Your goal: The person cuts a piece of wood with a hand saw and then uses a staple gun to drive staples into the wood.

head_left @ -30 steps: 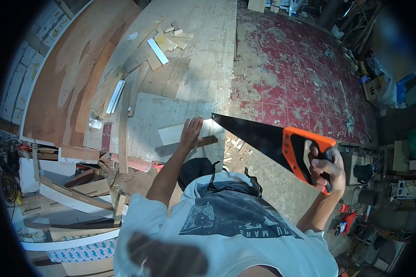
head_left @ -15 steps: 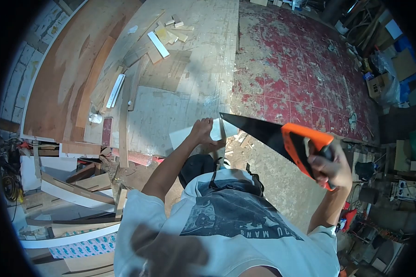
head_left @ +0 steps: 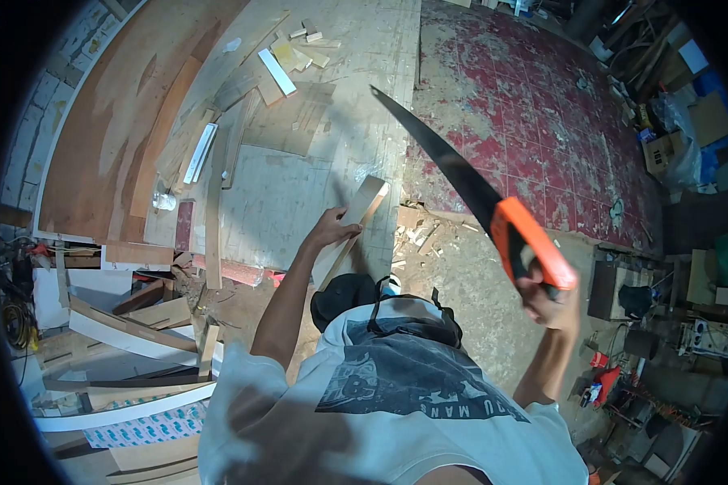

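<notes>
My right hand [head_left: 547, 299] grips the orange handle of a hand saw [head_left: 465, 174]. Its dark blade points up and to the left, raised in the air and apart from any wood. My left hand [head_left: 332, 229] is closed around a short wooden board [head_left: 362, 202] with a pale face, near the right edge of the wooden worktop [head_left: 283, 194]. The board lies slanted, its far end up and to the right, and its near end reaches toward my body.
Offcuts [head_left: 299, 52] and a white-faced strip [head_left: 201, 153] lie farther back on the worktop. Wood scraps [head_left: 416, 230] litter the floor at right, beside a worn red tiled area [head_left: 526, 121]. Stacked boards [head_left: 137, 339] stand at lower left.
The saw has swung upward, its tip moving away from the board and higher. My left hand has shifted left, and the board has turned so that it slants up to the right.
</notes>
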The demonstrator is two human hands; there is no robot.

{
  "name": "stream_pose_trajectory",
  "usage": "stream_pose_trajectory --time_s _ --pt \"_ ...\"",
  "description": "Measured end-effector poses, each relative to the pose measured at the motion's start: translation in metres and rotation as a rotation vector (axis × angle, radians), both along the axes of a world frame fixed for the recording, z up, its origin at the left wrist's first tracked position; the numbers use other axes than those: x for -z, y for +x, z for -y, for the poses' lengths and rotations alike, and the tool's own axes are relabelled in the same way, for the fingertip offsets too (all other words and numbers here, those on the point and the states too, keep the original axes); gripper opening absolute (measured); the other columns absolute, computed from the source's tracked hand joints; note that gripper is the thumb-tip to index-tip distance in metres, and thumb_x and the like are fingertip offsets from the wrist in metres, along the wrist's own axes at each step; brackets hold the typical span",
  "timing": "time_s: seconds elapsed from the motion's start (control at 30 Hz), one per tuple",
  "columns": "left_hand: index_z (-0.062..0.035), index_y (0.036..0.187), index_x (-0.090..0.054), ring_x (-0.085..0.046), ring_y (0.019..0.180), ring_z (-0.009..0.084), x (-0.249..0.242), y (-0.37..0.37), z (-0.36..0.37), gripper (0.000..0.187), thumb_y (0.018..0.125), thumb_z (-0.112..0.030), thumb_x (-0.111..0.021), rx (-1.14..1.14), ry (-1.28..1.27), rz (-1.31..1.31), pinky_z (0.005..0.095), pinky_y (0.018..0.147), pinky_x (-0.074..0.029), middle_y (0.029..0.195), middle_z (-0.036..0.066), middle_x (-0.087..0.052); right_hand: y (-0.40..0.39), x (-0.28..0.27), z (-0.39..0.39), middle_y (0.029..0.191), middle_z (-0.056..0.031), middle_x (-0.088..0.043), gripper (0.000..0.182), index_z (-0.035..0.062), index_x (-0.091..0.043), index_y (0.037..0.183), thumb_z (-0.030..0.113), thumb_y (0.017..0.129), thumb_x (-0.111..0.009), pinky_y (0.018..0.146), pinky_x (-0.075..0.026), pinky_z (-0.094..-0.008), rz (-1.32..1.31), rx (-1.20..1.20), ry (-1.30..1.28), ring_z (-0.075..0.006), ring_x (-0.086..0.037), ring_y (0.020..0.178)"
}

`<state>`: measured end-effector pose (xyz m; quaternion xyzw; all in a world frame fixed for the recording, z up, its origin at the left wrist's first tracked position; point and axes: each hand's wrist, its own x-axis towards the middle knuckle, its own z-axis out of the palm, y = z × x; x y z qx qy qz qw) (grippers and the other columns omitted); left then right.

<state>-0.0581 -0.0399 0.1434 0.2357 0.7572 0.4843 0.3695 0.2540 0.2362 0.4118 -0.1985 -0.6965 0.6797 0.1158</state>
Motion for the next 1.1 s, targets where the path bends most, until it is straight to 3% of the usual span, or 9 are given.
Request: stream_pose_trajectory --time_s 0.17,0.23,0.33,0.5,0.6,0.67,0.97,1.03,1.1 --pt "0.0088 0.124 -0.053 -0.062 0.1 0.0203 -0.037 -0.011 -0.012 0.059 0.079 -0.028 -0.065 0.065 0.422 0.384 0.0343 0.088 -0.049 0.114 0.014 -0.063 -0.064 0.057 0.027 0.071 0.0011 -0.052 0.02 0.0012 -0.055 0.089 0.007 0.082 -0.073 0.057 -0.04 -0.0243 -0.007 -0.022 0.336 -0.0065 -0.048 0.065" --pt "0.0076 0.127 -0.05 -0.062 0.103 0.0296 -0.069 -0.003 -0.021 0.072 0.08 -0.046 -0.054 0.14 0.435 0.36 0.042 0.087 -0.05 0.116 0.022 -0.061 -0.082 0.076 0.029 0.076 -0.0021 -0.057 0.024 -0.0005 -0.056 0.096 0.009 0.082 -0.073 0.061 -0.043 -0.0254 -0.002 -0.004 0.233 -0.0082 -0.052 0.069" --pt "0.0079 0.135 -0.039 -0.062 0.088 0.0422 -0.095 0.016 -0.036 0.092 0.079 -0.064 -0.029 0.1 0.648 0.932 0.048 0.074 -0.051 0.112 0.033 -0.057 -0.11 0.096 0.029 0.091 -0.009 -0.064 0.035 -0.003 -0.055 0.108 0.012 0.083 -0.074 0.071 -0.049 -0.0281 -0.081 0.009 0.151 -0.0124 -0.059 0.08" --pt "0.0033 0.139 -0.036 -0.062 0.075 0.0424 -0.116 0.036 -0.03 0.098 0.075 -0.07 -0.031 0.263 0.722 1.183 0.0481 0.056 -0.051 0.109 0.034 -0.057 -0.131 0.104 0.037 0.116 -0.017 -0.064 0.051 -0.0051 -0.05 0.123 0.014 0.082 -0.073 0.088 -0.051 -0.0333 -0.204 0.029 0.312 -0.0195 -0.062 0.105" --pt "0.0078 0.137 -0.037 -0.062 0.074 0.041 -0.123 0.052 -0.025 0.102 0.075 -0.073 -0.033 0.454 0.793 1.314 0.0446 0.053 -0.052 0.106 0.036 -0.057 -0.13 0.099 0.038 0.117 -0.0179 -0.063 0.051 -0.0062 -0.049 0.123 0.014 0.083 -0.073 0.09 -0.05 -0.0345 -0.189 0.024 0.19 -0.0221 -0.062 0.106" --pt "0.0223 0.125 -0.038 -0.063 0.064 0.0393 -0.141 0.07 -0.017 0.101 0.08 -0.067 -0.026 0.21 0.708 1.324 0.0433 0.048 -0.054 0.087 0.036 -0.057 -0.134 0.099 0.036 0.114 -0.0197 -0.064 0.051 -0.0077 -0.048 0.122 0.015 0.084 -0.072 0.091 -0.051 -0.0352 -0.251 0.034 -0.053 -0.0221 -0.062 0.105" --pt "0.0104 0.135 -0.035 -0.063 0.069 0.0433 -0.167 0.091 -0.023 0.089 0.087 -0.064 -0.024 0.286 0.658 1.528 0.0464 0.054 -0.055 0.103 0.041 -0.054 -0.122 0.088 0.021 0.081 -0.001 -0.057 0.028 0.0067 -0.048 0.091 0.008 0.082 -0.075 0.072 -0.047 -0.0277 0.012 -0.126 0.047 -0.0111 -0.057 0.08" --pt "0.0085 0.137 -0.034 -0.063 0.072 0.0449 -0.175 0.088 -0.023 0.091 0.088 -0.068 -0.024 0.286 0.688 1.459 0.047 0.058 -0.056 0.107 0.041 -0.053 -0.121 0.092 0.025 0.083 0.0 -0.057 0.029 0.0097 -0.047 0.09 0.004 0.081 -0.074 0.073 -0.045 -0.0258 -0.098 -0.109 -0.447 -0.0092 -0.056 0.079" --pt "0.0095 0.134 -0.038 -0.065 0.078 0.0427 -0.181 0.079 -0.017 0.103 0.084 -0.079 -0.024 0.333 0.491 1.208 0.0426 0.067 -0.056 0.112 0.037 -0.055 -0.121 0.1 0.028 0.085 -0.0002 -0.056 0.03 0.0105 -0.046 0.09 0.003 0.08 -0.074 0.073 -0.046 -0.0254 -0.169 -0.049 -0.498 -0.0091 -0.055 0.079"
